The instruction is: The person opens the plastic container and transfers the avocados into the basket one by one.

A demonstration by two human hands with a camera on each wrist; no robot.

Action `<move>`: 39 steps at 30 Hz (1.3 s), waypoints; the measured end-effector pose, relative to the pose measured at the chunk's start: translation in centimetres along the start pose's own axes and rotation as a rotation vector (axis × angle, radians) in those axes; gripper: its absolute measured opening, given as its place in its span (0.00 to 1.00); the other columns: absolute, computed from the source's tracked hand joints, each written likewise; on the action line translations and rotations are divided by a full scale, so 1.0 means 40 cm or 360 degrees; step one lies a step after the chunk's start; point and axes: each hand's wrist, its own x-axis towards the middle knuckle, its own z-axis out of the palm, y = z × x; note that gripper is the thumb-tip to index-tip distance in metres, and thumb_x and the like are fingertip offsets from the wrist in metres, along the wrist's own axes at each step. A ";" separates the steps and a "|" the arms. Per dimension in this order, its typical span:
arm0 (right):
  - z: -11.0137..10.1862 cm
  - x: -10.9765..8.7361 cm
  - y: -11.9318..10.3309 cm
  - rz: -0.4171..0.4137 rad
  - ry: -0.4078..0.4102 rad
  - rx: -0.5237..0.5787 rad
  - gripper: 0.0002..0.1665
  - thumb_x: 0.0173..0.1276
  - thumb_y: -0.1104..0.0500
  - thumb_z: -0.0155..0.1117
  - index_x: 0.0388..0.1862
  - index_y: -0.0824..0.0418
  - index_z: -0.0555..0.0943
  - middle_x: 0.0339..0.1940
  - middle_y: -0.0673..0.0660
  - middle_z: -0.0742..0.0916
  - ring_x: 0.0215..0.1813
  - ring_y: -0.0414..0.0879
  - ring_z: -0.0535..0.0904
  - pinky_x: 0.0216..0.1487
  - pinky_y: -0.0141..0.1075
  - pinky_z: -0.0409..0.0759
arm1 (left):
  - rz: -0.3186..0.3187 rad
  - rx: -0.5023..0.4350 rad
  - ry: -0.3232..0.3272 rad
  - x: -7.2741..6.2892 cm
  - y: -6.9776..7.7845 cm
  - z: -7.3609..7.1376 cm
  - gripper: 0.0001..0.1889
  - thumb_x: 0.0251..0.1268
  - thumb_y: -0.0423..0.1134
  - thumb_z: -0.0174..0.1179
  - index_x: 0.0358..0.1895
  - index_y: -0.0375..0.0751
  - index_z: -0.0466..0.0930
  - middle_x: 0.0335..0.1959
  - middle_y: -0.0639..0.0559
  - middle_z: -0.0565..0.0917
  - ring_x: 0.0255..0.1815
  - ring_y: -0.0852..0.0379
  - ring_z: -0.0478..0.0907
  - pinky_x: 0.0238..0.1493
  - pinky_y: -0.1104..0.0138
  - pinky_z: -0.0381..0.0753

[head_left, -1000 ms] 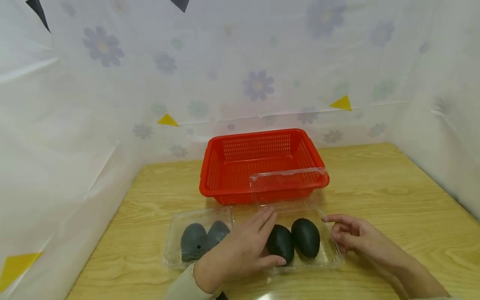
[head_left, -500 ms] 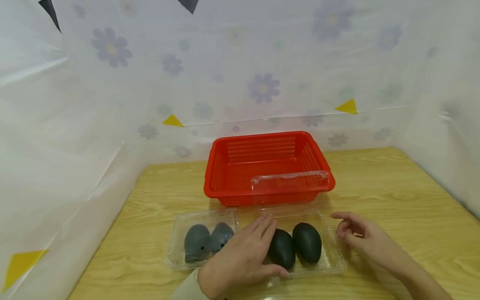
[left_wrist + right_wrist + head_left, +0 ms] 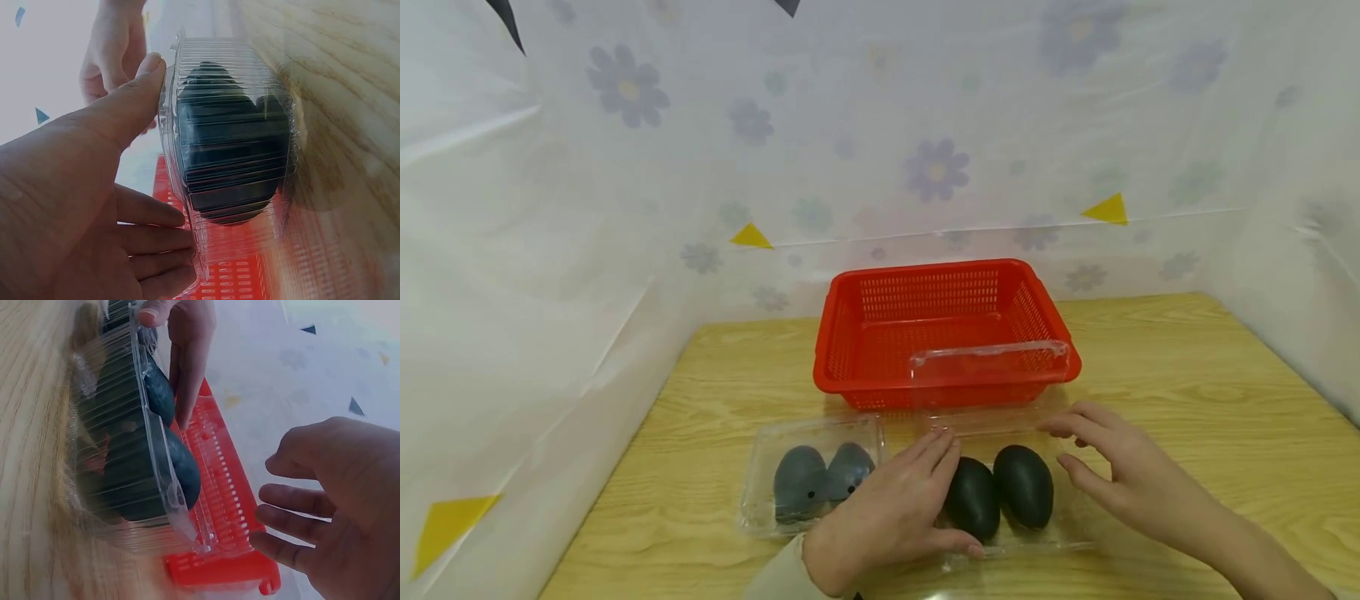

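Observation:
A clear plastic clamshell box [image 3: 1045, 547] lies on the table with its lid [image 3: 988, 350] raised at the back, overlapping the red basket. Inside sit two smooth, dark green, egg-shaped fruits, a left one [image 3: 973, 500] and a right one [image 3: 1024, 487], which look like avocados. My left hand [image 3: 883, 512] rests along the box's left side, thumb at the near rim and extended fingers at the far rim. To the right, my right hand [image 3: 1123, 462] hovers beside the box's back right corner, fingers loosely bent and holding nothing. In the right wrist view its fingers [image 3: 294, 515] are apart from the box.
A red slotted basket [image 3: 861, 397] stands behind the box. Left of my left hand is a second clear box [image 3: 756, 500], its lid down over two dark egg-shaped fruits [image 3: 797, 483]. The wooden table [image 3: 1187, 358] is bounded by white flowered sheeting [image 3: 850, 167].
My right hand has moved from the box's right edge toward its back right corner, its fingers spreading. The left hand keeps its place on the box, and the head view has shifted slightly.

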 end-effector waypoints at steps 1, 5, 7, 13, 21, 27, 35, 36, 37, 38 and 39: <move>-0.001 0.005 -0.003 -0.0044 -0.0021 -0.0021 0.38 0.48 0.71 0.77 0.57 0.46 0.79 0.50 0.39 0.81 0.47 0.34 0.77 0.47 0.17 0.76 | -0.0002 0.0002 0.0008 -0.001 0.001 0.000 0.54 0.57 0.78 0.45 0.77 0.39 0.56 0.79 0.45 0.58 0.80 0.51 0.54 0.76 0.60 0.63; 0.003 0.018 -0.006 -0.0206 -0.0127 -0.0071 0.35 0.51 0.66 0.78 0.58 0.47 0.80 0.53 0.41 0.81 0.50 0.35 0.76 0.52 0.15 0.73 | 0.0001 0.0013 0.0045 -0.002 0.002 0.001 0.54 0.57 0.78 0.46 0.77 0.39 0.57 0.79 0.45 0.59 0.80 0.51 0.56 0.75 0.60 0.65; 0.007 0.021 -0.004 -0.0282 -0.0196 -0.0083 0.31 0.53 0.63 0.78 0.57 0.48 0.80 0.54 0.42 0.81 0.51 0.37 0.77 0.51 0.19 0.77 | -0.0001 0.0017 0.0043 -0.003 0.002 0.001 0.54 0.57 0.78 0.46 0.77 0.39 0.57 0.79 0.46 0.60 0.80 0.52 0.57 0.75 0.60 0.65; 0.013 0.013 0.013 -0.0408 -0.0488 -0.0137 0.32 0.51 0.61 0.79 0.55 0.46 0.79 0.57 0.47 0.81 0.54 0.45 0.79 0.47 0.38 0.86 | -0.0016 0.0007 -0.0013 0.000 0.004 0.001 0.55 0.56 0.79 0.45 0.78 0.41 0.55 0.80 0.47 0.58 0.80 0.53 0.54 0.75 0.61 0.64; 0.020 0.022 0.024 -0.0552 -0.0511 -0.0158 0.42 0.41 0.66 0.82 0.58 0.46 0.78 0.57 0.47 0.79 0.53 0.45 0.78 0.45 0.41 0.86 | -0.0008 0.0015 0.0002 0.002 0.003 0.002 0.55 0.56 0.79 0.45 0.78 0.41 0.56 0.79 0.47 0.59 0.80 0.53 0.55 0.75 0.61 0.64; 0.034 0.031 0.029 -0.0594 -0.0452 -0.0191 0.43 0.39 0.61 0.85 0.57 0.44 0.79 0.53 0.44 0.78 0.50 0.40 0.76 0.44 0.40 0.85 | 0.0029 0.0031 0.0032 0.002 0.003 0.002 0.54 0.57 0.78 0.44 0.77 0.40 0.56 0.79 0.45 0.60 0.80 0.52 0.56 0.75 0.61 0.65; 0.048 0.043 0.027 -0.0560 -0.0592 -0.0153 0.38 0.48 0.55 0.82 0.59 0.46 0.77 0.59 0.45 0.80 0.56 0.43 0.78 0.51 0.44 0.85 | -0.0010 0.0023 -0.0020 0.002 0.004 0.000 0.55 0.57 0.79 0.43 0.78 0.41 0.54 0.80 0.47 0.57 0.81 0.53 0.53 0.76 0.61 0.63; 0.049 0.043 0.028 -0.0552 -0.0617 -0.0138 0.37 0.49 0.55 0.82 0.60 0.46 0.77 0.59 0.46 0.80 0.56 0.44 0.78 0.50 0.44 0.85 | -0.0014 0.0024 -0.0024 0.001 0.003 0.000 0.55 0.56 0.79 0.43 0.78 0.41 0.54 0.80 0.47 0.57 0.81 0.53 0.53 0.76 0.61 0.63; 0.050 0.042 0.029 -0.0545 -0.0645 -0.0120 0.37 0.50 0.56 0.81 0.60 0.46 0.77 0.60 0.47 0.80 0.57 0.45 0.78 0.50 0.44 0.85 | -0.0016 0.0026 -0.0026 0.002 0.004 0.000 0.55 0.56 0.79 0.43 0.78 0.42 0.54 0.80 0.47 0.57 0.81 0.53 0.53 0.76 0.61 0.62; 0.051 0.041 0.031 -0.0529 -0.0687 -0.0098 0.38 0.50 0.56 0.81 0.61 0.45 0.76 0.60 0.48 0.80 0.57 0.46 0.78 0.50 0.43 0.85 | -0.0019 0.0031 -0.0029 0.001 0.004 0.000 0.55 0.56 0.79 0.43 0.78 0.42 0.54 0.80 0.48 0.57 0.81 0.54 0.53 0.76 0.62 0.62; 0.052 0.039 0.033 -0.0513 -0.0725 -0.0077 0.38 0.51 0.56 0.80 0.62 0.45 0.76 0.61 0.49 0.80 0.58 0.47 0.78 0.50 0.43 0.85 | -0.0023 0.0034 -0.0031 0.001 0.004 0.000 0.55 0.56 0.79 0.43 0.78 0.42 0.54 0.80 0.48 0.57 0.81 0.54 0.53 0.76 0.62 0.62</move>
